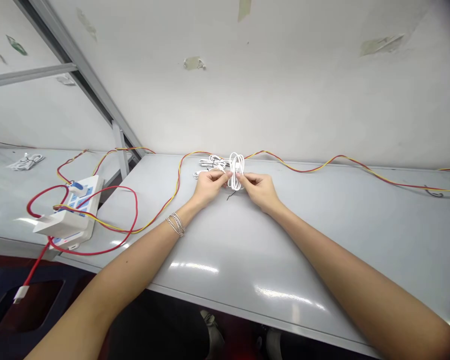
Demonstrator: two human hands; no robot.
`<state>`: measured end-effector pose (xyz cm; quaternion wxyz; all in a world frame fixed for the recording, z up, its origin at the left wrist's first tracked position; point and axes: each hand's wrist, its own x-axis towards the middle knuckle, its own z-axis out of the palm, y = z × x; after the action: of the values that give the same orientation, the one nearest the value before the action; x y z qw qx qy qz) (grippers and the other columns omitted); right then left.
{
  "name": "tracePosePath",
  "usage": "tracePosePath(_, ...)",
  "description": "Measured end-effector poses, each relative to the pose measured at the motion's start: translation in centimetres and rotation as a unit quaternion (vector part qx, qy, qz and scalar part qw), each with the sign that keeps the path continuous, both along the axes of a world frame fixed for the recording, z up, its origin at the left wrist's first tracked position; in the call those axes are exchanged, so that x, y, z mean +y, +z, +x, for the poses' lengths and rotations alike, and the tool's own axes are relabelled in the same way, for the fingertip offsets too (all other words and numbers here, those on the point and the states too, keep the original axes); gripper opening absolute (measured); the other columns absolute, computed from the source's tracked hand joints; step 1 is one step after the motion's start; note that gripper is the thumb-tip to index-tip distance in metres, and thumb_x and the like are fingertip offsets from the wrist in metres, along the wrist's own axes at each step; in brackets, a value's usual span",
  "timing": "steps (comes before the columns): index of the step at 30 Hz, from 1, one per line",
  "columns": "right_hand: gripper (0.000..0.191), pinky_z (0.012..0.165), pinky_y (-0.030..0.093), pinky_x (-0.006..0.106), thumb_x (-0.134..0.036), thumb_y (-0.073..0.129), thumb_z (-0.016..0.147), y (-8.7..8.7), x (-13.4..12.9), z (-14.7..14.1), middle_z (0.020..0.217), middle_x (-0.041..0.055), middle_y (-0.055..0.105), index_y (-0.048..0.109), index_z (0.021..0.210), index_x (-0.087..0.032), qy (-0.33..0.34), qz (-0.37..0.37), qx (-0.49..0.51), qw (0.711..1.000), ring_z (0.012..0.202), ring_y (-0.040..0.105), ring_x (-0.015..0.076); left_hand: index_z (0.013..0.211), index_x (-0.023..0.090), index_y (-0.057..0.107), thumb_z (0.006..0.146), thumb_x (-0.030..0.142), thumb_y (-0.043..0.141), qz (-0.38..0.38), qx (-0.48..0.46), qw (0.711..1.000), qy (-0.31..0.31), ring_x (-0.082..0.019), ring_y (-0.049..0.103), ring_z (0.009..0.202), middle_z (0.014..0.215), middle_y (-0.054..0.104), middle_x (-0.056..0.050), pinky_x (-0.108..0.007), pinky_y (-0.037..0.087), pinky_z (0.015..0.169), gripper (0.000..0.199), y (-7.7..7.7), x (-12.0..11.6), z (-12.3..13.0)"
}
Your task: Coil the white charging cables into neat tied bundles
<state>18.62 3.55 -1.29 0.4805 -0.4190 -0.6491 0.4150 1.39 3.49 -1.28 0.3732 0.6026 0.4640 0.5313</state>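
Observation:
A coiled white cable is held upright between my two hands over the grey table. My left hand pinches its left side with thumb and fingers. On the other side my right hand grips the coil's right edge, fingers closed. A thin black twist tie sticks out below the coil. Just behind my left hand lie more bundled white cables, partly hidden by my fingers.
Red and yellow wires run along the table's back edge by the white wall. At left sits a white power strip with a plugged-in white adapter and a looping red cable. Another white cable bundle lies far left.

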Motion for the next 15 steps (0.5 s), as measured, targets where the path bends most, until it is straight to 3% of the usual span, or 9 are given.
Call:
tracePosePath(5,0.050,0.055,0.037,0.027,-0.059,0.054,0.088,0.20,-0.04,0.03,0.058,0.0000,0.050,0.069,0.071,-0.015,0.014,-0.018,0.005,1.000,0.055,0.043,0.0119,0.070,0.014,0.070,0.082,0.047,0.069,-0.026,-0.055,0.996,-0.063,-0.015,0.061,0.068,0.070,0.066,-0.003,-0.030,0.054,0.070,0.035,-0.09,-0.02,0.35)
tracePosePath(10,0.047,0.049,0.039,0.025,-0.054,0.062,0.083,0.07,0.12,-0.06,0.059,-0.0020,0.052,0.073,0.110,-0.017,0.040,-0.061,0.059,0.996,0.050,0.042,0.0105,0.085,0.012,0.073,0.077,0.044,0.073,-0.042,-0.077,0.990,-0.115,-0.019,0.065,0.073,0.081,0.072,-0.007,-0.034,0.057,0.074,0.033,-0.09,-0.04,0.49)
tracePosePath(15,0.058,0.050,0.045,0.027,-0.050,0.068,0.079,0.07,0.15,-0.13,0.059,-0.0015,0.056,0.067,0.125,-0.014,0.062,-0.076,0.076,0.992,0.049,0.048,0.0117,0.083,0.013,0.070,0.082,0.041,0.068,-0.019,-0.051,0.990,-0.129,-0.018,0.064,0.073,0.078,0.070,-0.006,-0.031,0.054,0.072,0.028,0.10,-0.03,0.46)
